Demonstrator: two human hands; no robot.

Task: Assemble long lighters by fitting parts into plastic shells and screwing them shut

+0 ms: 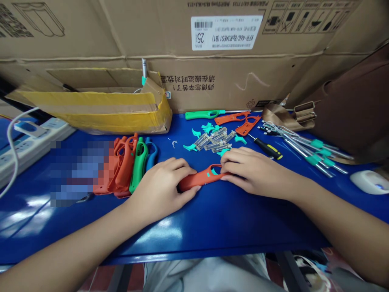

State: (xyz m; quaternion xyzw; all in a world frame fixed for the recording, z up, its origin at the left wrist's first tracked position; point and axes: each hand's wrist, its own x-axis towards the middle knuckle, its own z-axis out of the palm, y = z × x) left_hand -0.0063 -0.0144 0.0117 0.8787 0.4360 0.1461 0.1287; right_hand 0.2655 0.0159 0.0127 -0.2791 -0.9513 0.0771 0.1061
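An orange plastic handle shell [203, 178] lies on the blue table [212, 227] with a small teal trigger piece [212, 172] set in its opening. My left hand [164, 184] grips the shell's left end with curled fingers. My right hand [253, 170] pinches its right end, fingers pressed together at the teal piece. Both hands rest on the tabletop.
A stack of orange, green and blue shells [130, 166] stands left of my hands. Clear tubes and teal triggers [214, 140], a black-yellow screwdriver [269, 149], metal rods [306, 150], two more orange shells [240, 120] and a green lighter [206, 114] lie behind. Cardboard boxes [100, 109] back the table; a power strip [33, 140] sits left.
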